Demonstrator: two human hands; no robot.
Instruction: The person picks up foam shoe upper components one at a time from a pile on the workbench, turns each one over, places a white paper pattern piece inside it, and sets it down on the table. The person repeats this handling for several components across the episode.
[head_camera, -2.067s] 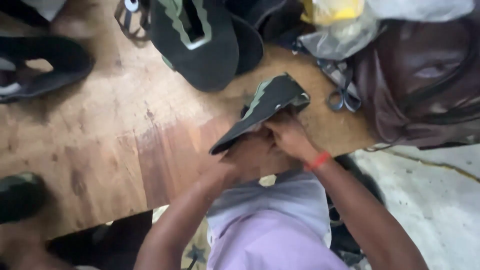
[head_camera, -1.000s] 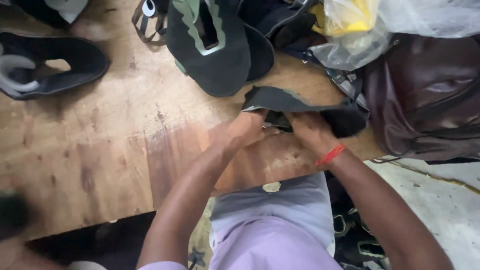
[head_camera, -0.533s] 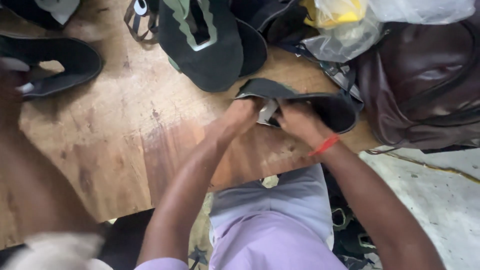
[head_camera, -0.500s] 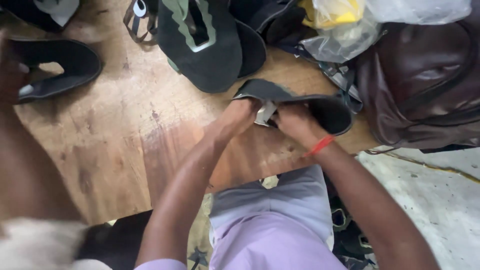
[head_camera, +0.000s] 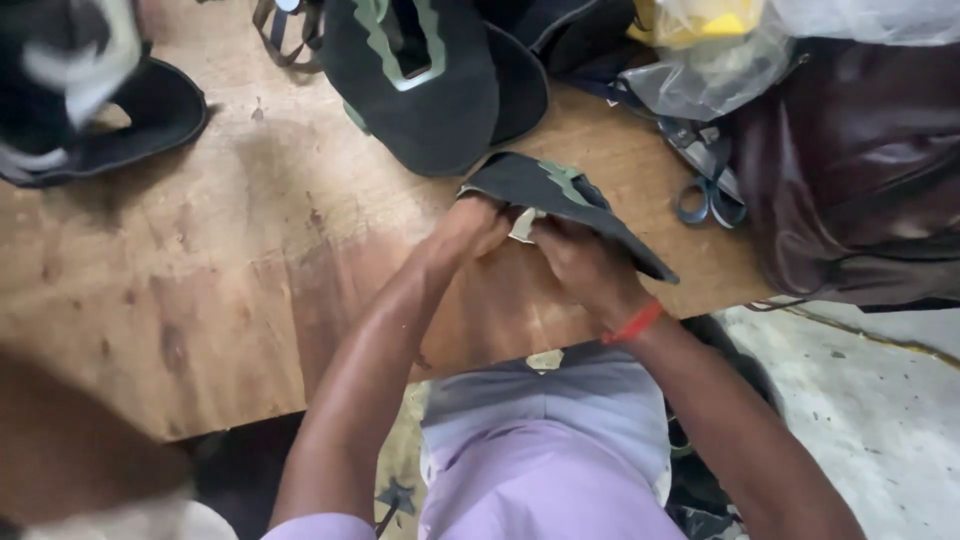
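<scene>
Since half a second earlier, the dark cap piece had tipped so its far end slanted down to the right instead of lying flat. At far left, a black sandal lay on the wooden table. Left hand was closed on the piece's near left edge; right hand, with a red wristband, gripped it from beneath, the piece rising above both. Blue-handled scissors lay just right.
</scene>
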